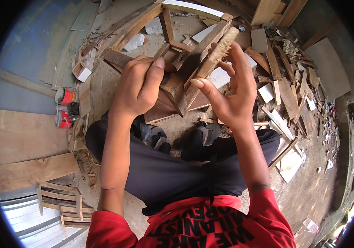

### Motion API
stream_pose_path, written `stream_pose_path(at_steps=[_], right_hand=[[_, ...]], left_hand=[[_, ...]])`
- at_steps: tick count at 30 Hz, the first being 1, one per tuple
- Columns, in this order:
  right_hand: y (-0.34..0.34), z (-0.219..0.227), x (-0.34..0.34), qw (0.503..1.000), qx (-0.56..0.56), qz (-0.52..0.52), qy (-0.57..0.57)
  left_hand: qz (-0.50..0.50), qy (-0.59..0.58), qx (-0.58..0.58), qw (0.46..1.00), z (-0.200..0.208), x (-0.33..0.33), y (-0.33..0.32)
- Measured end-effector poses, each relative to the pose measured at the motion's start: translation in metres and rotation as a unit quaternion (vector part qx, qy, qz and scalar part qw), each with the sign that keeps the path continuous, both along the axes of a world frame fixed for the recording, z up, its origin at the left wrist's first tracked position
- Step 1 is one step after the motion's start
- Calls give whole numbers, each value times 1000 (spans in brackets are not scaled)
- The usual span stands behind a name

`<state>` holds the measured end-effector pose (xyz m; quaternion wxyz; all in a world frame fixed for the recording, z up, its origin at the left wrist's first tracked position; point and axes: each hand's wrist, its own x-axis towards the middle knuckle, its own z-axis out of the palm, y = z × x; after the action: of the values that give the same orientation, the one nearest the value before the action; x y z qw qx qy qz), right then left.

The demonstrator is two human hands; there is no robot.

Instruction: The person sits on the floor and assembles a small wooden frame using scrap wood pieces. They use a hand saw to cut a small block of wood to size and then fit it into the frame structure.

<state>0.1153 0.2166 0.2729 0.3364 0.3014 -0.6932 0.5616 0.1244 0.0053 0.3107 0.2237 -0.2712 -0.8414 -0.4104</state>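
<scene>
Fingers of the left hand [137, 89] are clenched over the upper edge of a dark wood piece [172, 89], thumb pressed flat along its face; fingers of the right hand [228, 93] grasp a brush [222, 45] by its wooden back, thumb beneath, fingertips curled over the top, bristles turned toward the wood. The wood piece is held in the air above the knees, over the ground between the two shoes [181, 138], and its lower tip points down toward them. The brush sits just above and to the right of the piece, its handle end meeting the piece's upper right edge. A curved frame [152, 16] of wooden bars lies on the ground beyond the hands; offcuts [284, 87] are heaped toward the right edge of the ground, and red tins [64, 107] lie near its left edge beside flat boards.

To work well, the left grip should stay firm and low on the piece so that it does not twist, while the brush is drawn along the grain with light, even pressure, bristles flat to the surface. Keeping the left thumb clear of the stroke path appears prudent.
</scene>
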Motion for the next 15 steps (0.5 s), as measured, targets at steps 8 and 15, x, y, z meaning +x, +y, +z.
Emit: stream_pose_path(at_steps=[8, 15], right_hand=[[5, 7, 0, 999, 33, -36, -22], [1, 9, 0, 997, 65, -19, -43]], left_hand=[[-9, -99, -28, 995, 12, -4, -11], [-38, -98, -13, 994, 11, -6, -10]])
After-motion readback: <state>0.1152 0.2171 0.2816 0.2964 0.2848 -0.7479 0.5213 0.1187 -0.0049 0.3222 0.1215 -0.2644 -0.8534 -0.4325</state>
